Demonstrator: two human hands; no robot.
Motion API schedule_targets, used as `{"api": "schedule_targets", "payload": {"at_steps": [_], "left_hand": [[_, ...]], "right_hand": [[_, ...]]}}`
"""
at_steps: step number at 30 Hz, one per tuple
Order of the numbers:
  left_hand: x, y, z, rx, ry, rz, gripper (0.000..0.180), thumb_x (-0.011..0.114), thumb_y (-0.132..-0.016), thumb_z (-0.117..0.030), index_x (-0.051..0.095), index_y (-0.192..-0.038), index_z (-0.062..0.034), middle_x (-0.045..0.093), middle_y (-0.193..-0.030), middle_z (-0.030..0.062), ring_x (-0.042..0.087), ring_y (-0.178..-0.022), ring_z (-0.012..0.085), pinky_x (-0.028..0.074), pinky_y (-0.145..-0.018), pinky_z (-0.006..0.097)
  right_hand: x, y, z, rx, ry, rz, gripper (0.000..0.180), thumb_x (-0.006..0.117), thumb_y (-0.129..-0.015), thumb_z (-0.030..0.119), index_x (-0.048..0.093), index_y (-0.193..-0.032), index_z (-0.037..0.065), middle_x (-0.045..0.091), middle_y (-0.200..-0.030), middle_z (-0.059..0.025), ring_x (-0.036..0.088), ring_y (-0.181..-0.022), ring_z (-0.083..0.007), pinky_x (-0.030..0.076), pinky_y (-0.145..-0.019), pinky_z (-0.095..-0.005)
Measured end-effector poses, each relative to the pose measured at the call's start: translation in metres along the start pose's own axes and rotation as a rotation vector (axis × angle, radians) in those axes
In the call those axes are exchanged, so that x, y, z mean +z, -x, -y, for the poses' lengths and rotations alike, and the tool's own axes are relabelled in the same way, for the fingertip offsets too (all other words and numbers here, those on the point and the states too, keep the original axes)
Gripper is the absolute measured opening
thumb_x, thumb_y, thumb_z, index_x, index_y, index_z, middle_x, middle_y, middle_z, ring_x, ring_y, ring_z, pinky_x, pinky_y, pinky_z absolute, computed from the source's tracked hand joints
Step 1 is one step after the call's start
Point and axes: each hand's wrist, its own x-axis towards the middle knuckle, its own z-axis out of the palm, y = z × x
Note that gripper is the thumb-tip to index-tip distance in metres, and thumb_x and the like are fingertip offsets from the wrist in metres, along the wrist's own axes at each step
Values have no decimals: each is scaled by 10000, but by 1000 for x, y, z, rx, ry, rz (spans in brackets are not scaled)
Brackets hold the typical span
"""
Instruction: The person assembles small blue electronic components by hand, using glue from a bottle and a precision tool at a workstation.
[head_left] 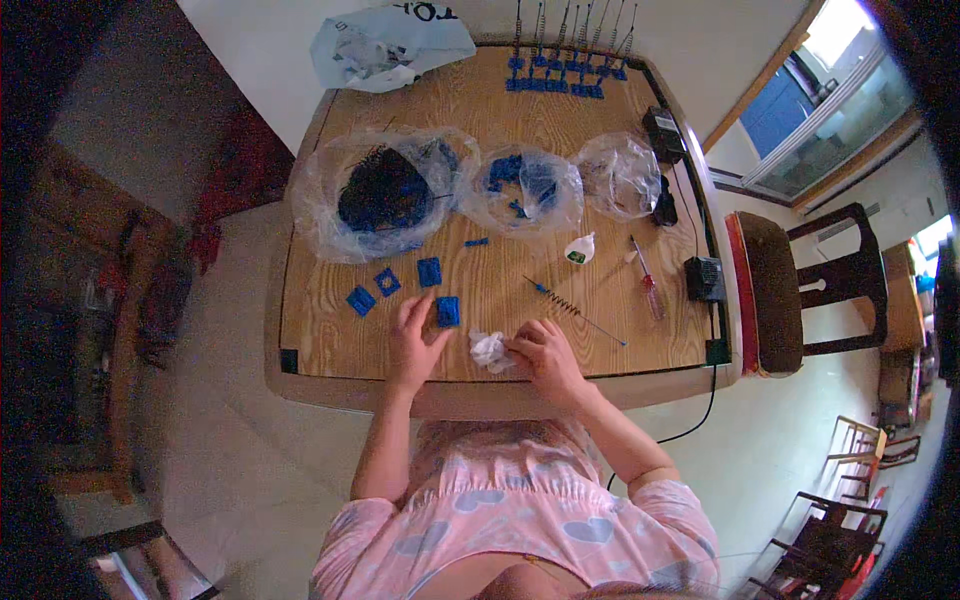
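The left hand [413, 340] rests on the pale wooden tabletop [320, 340] with fingers spread and grasping nothing, its fingertips touching the small square blue plastic base [448, 311] that lies near the front edge; the right hand [545, 358] pinches the crumpled white tissue wad [489, 350] just beside that base. 3 more blue square pieces [392, 284] lie in a loose row to the left; a thin metal spring rod with a blue end [572, 310] lies to the right, near a red-handled screwdriver [648, 280] and a small white glue bottle [579, 249]. Behind stand 3 clear plastic bags [520, 190] of parts and a row of finished spring pieces [565, 60]. To do this well, I judge the left fingers should pin the base flat while the tissue works with light pressure, so the small piece does not skid.
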Motion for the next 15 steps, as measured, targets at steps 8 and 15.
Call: {"api": "schedule_targets", "payload": {"at_steps": [8,15], "left_hand": [[9,-8,12,-14,1,80,479,793,-700,-165,608,-1123,-39,541,-1130,118,523,-1083,306,451,-908,396],[7,21,10,-104,244,-147,431,739,-780,-72,574,-1175,-29,547,-1097,126,566,-1016,279,489,-834,371]], "right_hand": [[1,1,-6,109,-227,-22,292,671,-773,115,596,-1042,29,566,-970,-131,543,-942,-347,463,-795,-395],[-39,16,0,673,-1240,-256,344,455,-957,52,496,-1278,-65,615,-1147,-164,619,-988,-192,500,-856,-296]]}}
